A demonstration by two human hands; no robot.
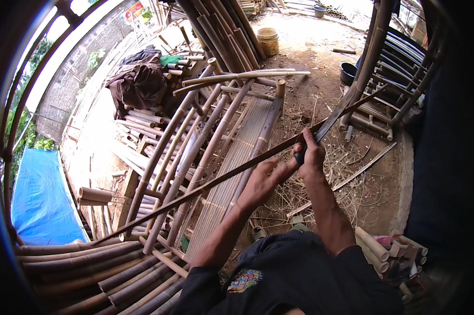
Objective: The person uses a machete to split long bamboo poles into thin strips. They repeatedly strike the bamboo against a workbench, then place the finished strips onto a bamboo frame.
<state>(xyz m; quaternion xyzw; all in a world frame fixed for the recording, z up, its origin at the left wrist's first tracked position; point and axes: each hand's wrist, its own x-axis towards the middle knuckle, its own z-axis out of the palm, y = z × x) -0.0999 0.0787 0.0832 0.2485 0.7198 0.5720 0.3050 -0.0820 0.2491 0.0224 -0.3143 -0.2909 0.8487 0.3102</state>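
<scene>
My right hand (313, 156) is closed round the black handle (300, 154) of a long knife. Its grey blade (331, 123) points up and to the right. A long, narrow dark bamboo strip (210, 184) runs diagonally from the lower left, past the right thumb, and crosses the blade. Below the strip, my left hand (263, 181) reaches toward the knife handle with its thumb apart from the fingers. Its fingertips lie close against the right hand and are partly hidden. A bamboo bench with a slatted seat (237, 152) stands beneath the strip.
Bamboo poles (100, 273) lie at the lower left, near a blue tarp (45, 194). Dark cloth (139, 81) covers another stack. Shavings (342, 189) litter the ground. A bamboo frame (371, 63) stands right; a yellowish bucket (268, 42) sits at the back.
</scene>
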